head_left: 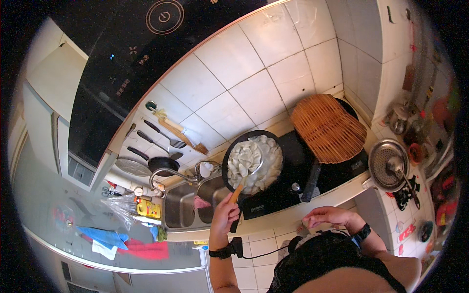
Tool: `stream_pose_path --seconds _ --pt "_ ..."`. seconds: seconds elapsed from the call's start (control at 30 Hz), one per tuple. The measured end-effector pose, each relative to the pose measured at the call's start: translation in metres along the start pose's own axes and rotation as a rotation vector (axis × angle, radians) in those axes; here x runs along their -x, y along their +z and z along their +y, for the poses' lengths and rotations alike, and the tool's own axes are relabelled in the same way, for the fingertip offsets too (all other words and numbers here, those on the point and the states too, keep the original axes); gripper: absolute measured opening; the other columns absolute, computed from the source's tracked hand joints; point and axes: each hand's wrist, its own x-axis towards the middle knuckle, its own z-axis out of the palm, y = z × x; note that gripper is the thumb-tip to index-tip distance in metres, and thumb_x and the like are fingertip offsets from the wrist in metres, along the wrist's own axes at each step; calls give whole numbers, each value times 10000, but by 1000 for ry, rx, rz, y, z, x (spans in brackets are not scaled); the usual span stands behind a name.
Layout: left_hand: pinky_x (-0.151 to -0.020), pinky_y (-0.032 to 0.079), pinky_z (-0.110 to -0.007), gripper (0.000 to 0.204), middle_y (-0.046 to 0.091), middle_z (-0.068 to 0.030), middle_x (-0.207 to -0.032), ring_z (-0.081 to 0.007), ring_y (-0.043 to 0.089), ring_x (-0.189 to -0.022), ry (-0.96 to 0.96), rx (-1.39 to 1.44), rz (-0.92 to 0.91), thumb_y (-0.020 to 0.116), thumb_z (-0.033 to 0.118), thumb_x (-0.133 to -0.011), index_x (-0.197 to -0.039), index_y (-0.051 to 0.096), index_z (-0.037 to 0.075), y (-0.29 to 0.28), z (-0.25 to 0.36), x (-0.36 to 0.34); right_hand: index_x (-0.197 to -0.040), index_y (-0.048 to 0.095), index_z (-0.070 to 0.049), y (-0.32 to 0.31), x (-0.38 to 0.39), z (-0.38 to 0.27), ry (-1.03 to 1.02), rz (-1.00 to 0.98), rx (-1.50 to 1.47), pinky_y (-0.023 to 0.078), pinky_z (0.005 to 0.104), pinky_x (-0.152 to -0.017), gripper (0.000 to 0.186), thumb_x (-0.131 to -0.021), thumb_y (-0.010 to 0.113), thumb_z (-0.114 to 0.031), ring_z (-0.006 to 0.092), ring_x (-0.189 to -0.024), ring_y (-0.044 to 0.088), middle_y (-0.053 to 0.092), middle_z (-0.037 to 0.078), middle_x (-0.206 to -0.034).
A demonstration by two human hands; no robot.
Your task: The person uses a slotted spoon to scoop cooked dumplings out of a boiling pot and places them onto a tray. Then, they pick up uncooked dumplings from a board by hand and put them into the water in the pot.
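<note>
My left hand (225, 215) is wrapped around the wooden handle (236, 194) of a utensil reaching into a dark pan (227, 163) on the black cooktop (261, 205). Pale dumplings (246, 156) are heaped inside the pan, around the utensil's metal head. My right hand (322, 216) is held low in front of the cooktop, fingers curled together; whether anything is in them is hidden. Behind that hand, a woven bamboo mat (327, 127) lies over a second pan, whose black handle (310, 183) points toward me.
A double sink (181, 205) with a faucet is at the left, beside bottles and bags. Hanging utensils (166, 144) line the tiled wall. At the right are a steel strainer with a ladle (383, 158) and small pots. A black range hood (122, 58) overhangs the upper left.
</note>
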Motion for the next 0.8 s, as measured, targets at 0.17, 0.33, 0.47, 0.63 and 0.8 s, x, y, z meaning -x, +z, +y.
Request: stream_pose_path --seconds 0.17,0.33,0.47,0.63,0.8 --pt "-422 265 -175 531 442 1 -728 -52 366 -542 -1 37 19 514 1 -892 -1408 411 74 1 6 4 -1288 545 -7 1 1 -3 17 11 -38 464 327 -976 461 -974 562 -345 189 -1072 612 648 108 -1134" --pt "-422 262 -170 480 430 5 -733 -52 368 -541 2 51 -39 503 4 -896 -1369 441 66 10 14 12 -1288 543 -7 -1 0 -3 20 13 -36 471 327 -968 469 -971 567 -351 189 -1073 611 637 107 -1145" --pt "-426 265 -168 494 428 5 -741 -50 368 -543 -8 83 -66 501 17 -898 -1383 421 56 15 23 18 -1289 543 -10 -4 2 0 9 -4 -28 464 324 -973 474 -972 562 -361 187 -1071 613 637 96 -1146" --pt "-425 268 -174 477 455 -22 -789 -65 368 -551 64 44 -46 540 85 -910 -1378 451 82 22 40 31 -1289 545 -16 -6 3 3 -14 9 12 457 326 -979 479 -977 547 -380 180 -1070 616 641 96 -1148" --pt "-450 274 -167 512 471 -38 -842 -84 376 -590 128 47 -107 502 60 -910 -1416 438 100 25 63 43 -1296 539 -22 -10 3 4 -19 -16 5 457 329 -982 494 -981 528 -403 181 -1073 617 646 101 -1146"
